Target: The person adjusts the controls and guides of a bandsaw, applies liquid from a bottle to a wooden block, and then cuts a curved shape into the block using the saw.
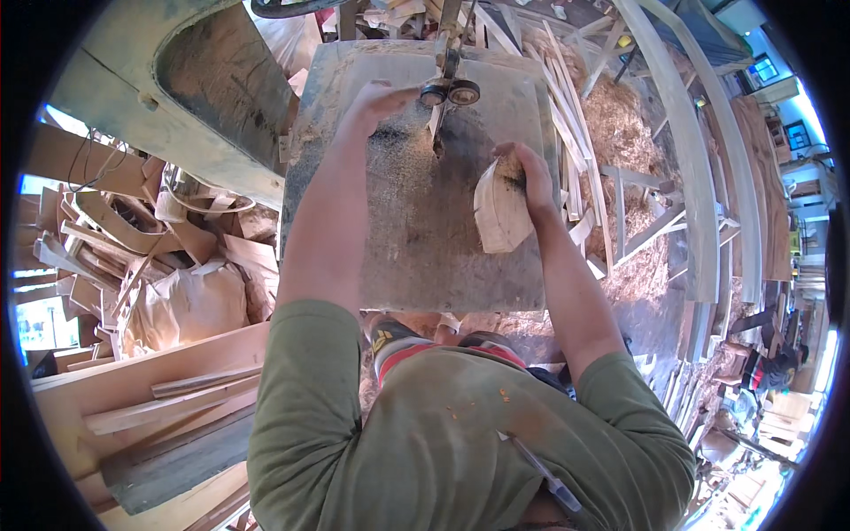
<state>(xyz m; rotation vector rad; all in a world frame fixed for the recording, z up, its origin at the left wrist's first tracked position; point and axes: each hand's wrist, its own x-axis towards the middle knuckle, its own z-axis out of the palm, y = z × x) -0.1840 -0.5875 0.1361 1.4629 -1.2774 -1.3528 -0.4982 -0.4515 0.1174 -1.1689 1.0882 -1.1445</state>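
My right hand grips a thick, pale wood block with curved sides, on the right part of the saw table. Its fingers wrap over the block's far end, where a dark patch shows. My left hand is over the table's far left part, fingers stretched toward the band saw's guide; I see nothing held in it. Two dark guide rollers sit at the far middle of the table, just right of those fingertips. A narrow pale sliver stands below the rollers, by a dark slot in the tabletop.
The large saw housing rises at the far left. Wood scraps pile up on the left, with boards nearer me. Long strips lean along the table's right side, beside sawdust and a pale timber frame.
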